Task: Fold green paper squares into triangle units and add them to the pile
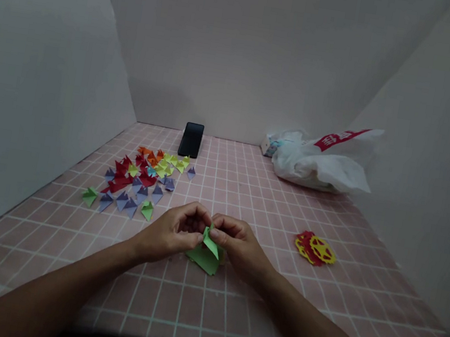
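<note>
Between my two hands is a small folded piece of green paper [212,244], pinched by the fingertips just above the table. My left hand [182,228] grips its left side with thumb and fingers. From the other side, my right hand [238,245] pinches its upper right part. Beneath them lies green paper [204,259] on the tablecloth, partly hidden by the hands and the folded piece. To the left of my left hand sits a small green folded paper piece [147,210].
Many folded paper pieces [135,180] in red, orange, yellow, purple and green lie at left on the pink checked tablecloth [155,308]. A black phone [191,140] leans at the back. Red and yellow cutouts [315,248] lie at right, a white plastic bag [323,164] behind.
</note>
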